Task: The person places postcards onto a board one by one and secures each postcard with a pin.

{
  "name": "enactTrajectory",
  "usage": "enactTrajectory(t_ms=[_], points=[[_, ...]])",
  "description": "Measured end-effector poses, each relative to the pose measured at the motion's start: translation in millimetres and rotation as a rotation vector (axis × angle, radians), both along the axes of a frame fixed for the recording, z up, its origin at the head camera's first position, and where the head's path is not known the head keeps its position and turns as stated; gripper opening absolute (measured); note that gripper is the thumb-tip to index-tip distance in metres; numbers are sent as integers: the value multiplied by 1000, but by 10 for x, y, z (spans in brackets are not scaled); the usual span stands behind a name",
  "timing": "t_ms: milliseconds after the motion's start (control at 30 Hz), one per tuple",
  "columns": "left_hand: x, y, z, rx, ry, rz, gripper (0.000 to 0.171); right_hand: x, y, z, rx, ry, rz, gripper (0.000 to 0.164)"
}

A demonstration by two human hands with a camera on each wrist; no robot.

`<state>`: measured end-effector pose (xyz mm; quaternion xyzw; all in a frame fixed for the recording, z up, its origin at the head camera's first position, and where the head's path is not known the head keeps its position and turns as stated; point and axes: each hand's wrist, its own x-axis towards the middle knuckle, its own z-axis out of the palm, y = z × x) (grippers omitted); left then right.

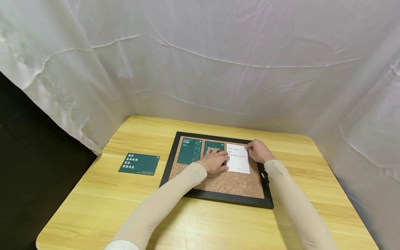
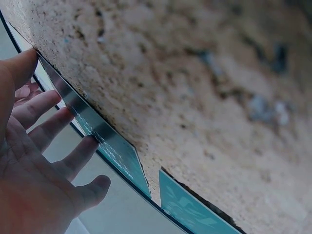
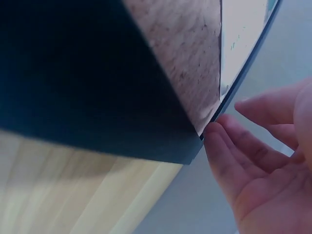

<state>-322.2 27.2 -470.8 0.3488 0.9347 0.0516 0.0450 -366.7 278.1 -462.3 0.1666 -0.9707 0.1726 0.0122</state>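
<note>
A white printed card lies on the cork board, right of two green cards in the head view. My left hand has its fingers spread over the middle green card and reaches the white card's left edge. In the left wrist view, its fingertips touch the card surface. My right hand is at the white card's upper right corner, where a small pin shows. In the right wrist view its fingers meet the corner of the black frame, with the thumb apart from them.
Another green card is on the board's left part. A loose green card lies on the wooden table, left of the board. White curtains hang behind and at the sides.
</note>
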Motion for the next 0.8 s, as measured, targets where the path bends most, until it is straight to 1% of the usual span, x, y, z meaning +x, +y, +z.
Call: enactTrajectory(t_ms=[133,233,400,467,533,567,700,800], points=[[3,0,-13,2,-5,0,37,54,48,34,-54,2,-16,27],[-2,0,-15,6,-10,-4,38,88,84,54,-88,-7,-49,27],[-5,-5,-1,9,-13,-5,42,123,155,72,-124,-21,-77,27],[-12,-4,-12,3,-12,-3,42,142,181,74,-132,-28,-85,24],[-20,2,-26,-6,-14,-1,43,175,202,77,-139,-40,-105,24],[-25,5,-32,-10,-13,0,43,190,215,75,-142,-49,-122,26],[-31,9,-39,-9,-16,1,43,255,273,72,-138,-97,-181,48],[-28,6,-26,-7,-19,2,42,289,311,75,-125,-143,-207,54]])
